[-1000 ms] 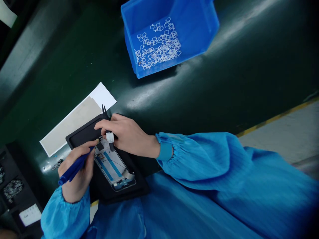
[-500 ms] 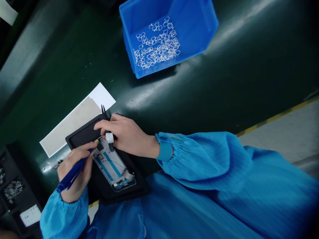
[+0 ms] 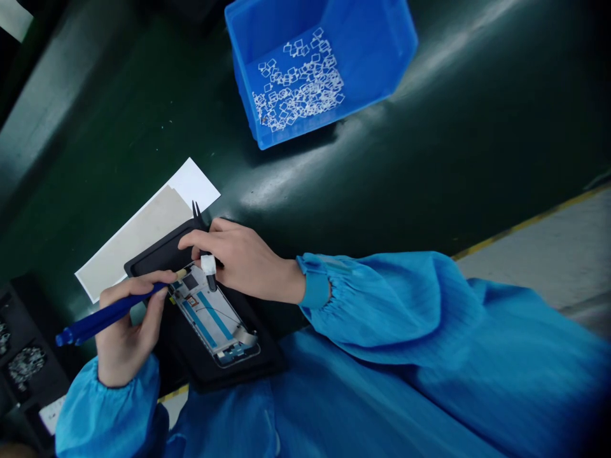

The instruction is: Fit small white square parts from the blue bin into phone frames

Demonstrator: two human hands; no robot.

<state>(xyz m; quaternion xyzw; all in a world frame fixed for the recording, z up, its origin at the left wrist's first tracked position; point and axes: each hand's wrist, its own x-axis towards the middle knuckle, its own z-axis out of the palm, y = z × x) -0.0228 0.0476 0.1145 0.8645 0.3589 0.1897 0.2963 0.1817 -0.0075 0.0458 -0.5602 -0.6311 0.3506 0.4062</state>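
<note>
My left hand [image 3: 126, 318] is closed round a blue pen-shaped tool [image 3: 112, 312], whose pale tip meets the upper left end of an opened phone [image 3: 214, 321]. The phone shows a silvery inside with two blue strips, a thin dark cable and a grey flex piece at its lower end. It lies on a black tray [image 3: 191, 375]. Black tweezers [image 3: 199, 219] are in my right hand [image 3: 243, 257], their points directed away from me and a white wrapping round their rear part. The fingers of this hand rest at the phone's upper edge; their tips are partly hidden.
A blue bin [image 3: 329, 121] with many small white square frames stands at the far side of the green table [image 3: 382, 191]. White and beige sheets [image 3: 138, 229] lie beyond the tray. At the left is a black compartment box [image 3: 48, 331] with small metallic parts.
My left hand has shifted left and tipped the blue tool flatter, its rear end swinging out to the left. My right hand and the tweezers stay nearly in place.
</note>
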